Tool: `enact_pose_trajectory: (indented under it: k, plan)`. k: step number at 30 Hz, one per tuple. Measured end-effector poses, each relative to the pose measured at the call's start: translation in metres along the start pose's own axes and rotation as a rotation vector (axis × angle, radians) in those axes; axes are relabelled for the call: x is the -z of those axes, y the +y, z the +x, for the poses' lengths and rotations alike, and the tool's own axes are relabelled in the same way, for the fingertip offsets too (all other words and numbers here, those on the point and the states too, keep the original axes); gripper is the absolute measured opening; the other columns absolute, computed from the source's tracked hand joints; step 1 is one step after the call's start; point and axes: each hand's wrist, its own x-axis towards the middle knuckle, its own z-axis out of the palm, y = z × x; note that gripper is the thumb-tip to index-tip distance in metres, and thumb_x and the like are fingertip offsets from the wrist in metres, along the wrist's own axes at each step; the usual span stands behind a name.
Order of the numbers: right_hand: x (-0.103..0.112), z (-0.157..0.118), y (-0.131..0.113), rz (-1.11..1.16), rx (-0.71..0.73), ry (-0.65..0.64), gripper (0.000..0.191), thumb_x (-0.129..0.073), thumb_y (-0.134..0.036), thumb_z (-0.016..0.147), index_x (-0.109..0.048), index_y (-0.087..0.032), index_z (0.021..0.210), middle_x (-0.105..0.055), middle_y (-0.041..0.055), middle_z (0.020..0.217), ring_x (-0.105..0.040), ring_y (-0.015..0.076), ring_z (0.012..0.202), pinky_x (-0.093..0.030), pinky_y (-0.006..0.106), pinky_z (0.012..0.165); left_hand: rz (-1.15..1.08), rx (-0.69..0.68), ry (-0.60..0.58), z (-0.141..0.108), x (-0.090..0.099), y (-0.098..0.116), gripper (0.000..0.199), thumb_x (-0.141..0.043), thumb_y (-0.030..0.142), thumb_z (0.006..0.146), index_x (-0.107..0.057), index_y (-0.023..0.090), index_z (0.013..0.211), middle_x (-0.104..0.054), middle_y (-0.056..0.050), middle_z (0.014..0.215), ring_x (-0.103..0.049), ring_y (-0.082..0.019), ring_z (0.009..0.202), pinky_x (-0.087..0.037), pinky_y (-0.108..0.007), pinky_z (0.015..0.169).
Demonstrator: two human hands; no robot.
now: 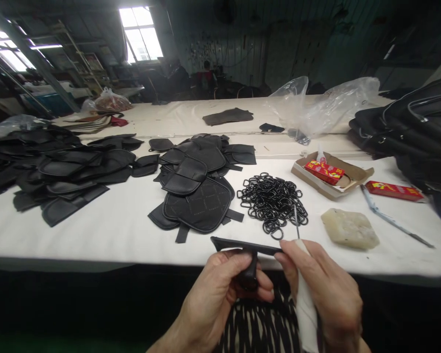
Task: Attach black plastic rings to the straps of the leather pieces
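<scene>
Head view: a white-covered table (95, 240) spans the scene, bearing a broad spread of black pieces (73, 166) on the left and a smaller pile of padded black pieces (196, 203) near the middle. At the near edge, both hands work close together. The left hand (215, 289) is closed around a black piece (231, 243), thumb pressing it from the near side, fingers curled beneath. The right hand (327, 284) grips a white-handled tool (306, 309), its thumb and fingertips also meeting the right end of the piece. A heap of black rings (274, 198) lies beyond, with the right hand nearer to it.

The relation that matters seems to be between piece and tool: the piece's long upper edge runs left to right, dipping slightly rightward, while the tool stands across that line at its right end. Its thin metal spike (297, 225) points away from the person; I cannot tell whether it touches a ring.
</scene>
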Motion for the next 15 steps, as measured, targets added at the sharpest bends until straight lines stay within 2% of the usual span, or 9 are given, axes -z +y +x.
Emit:
enact_pose_trajectory:
  k: [3, 5, 11, 15]
  plan:
    - [-0.005, 0.002, 0.015, 0.126, 0.043, -0.127, 0.018, -0.054, -0.012, 0.083, -0.06, -0.016, 0.1, -0.059, 0.0055, 0.078, -0.056, 0.0116, 0.069, -0.045, 0.023, 0.063, 0.035, 0.008, -0.032, 0.008, 0.007, -0.002, 0.025, -0.059, 0.03, 0.08, -0.063, 0.007, 0.071, -0.066, -0.011, 0.065, -0.063, -0.017, 0.056, -0.05, -0.027, 0.062]
    - [-0.007, 0.005, 0.019, 0.189, 0.027, -0.166, 0.017, -0.051, -0.01, 0.085, -0.058, -0.015, 0.1, -0.055, 0.0051, 0.079, -0.054, 0.011, 0.07, -0.045, 0.023, 0.063, 0.047, 0.002, -0.031, 0.015, 0.01, -0.003, 0.024, -0.061, 0.03, 0.079, -0.063, 0.007, 0.073, -0.067, -0.011, 0.067, -0.063, -0.017, 0.058, -0.05, -0.027, 0.063]
    - [-0.012, 0.008, 0.018, 0.289, -0.038, -0.189, 0.015, -0.051, -0.009, 0.085, -0.056, -0.017, 0.097, -0.053, 0.0028, 0.079, -0.052, 0.0098, 0.07, -0.043, 0.022, 0.063, 0.109, -0.044, -0.048, 0.026, 0.012, -0.001, 0.026, -0.059, 0.031, 0.081, -0.064, 0.006, 0.076, -0.066, -0.01, 0.071, -0.062, -0.016, 0.063, -0.051, -0.029, 0.068]
    - [-0.011, 0.008, 0.015, 0.312, -0.048, -0.202, 0.015, -0.05, -0.01, 0.085, -0.057, -0.017, 0.097, -0.052, 0.0029, 0.077, -0.051, 0.0097, 0.068, -0.042, 0.022, 0.061, 0.227, -0.11, -0.019, 0.026, 0.012, 0.0, 0.032, -0.056, 0.036, 0.083, -0.064, 0.007, 0.073, -0.065, -0.01, 0.073, -0.06, -0.016, 0.067, -0.05, -0.029, 0.068]
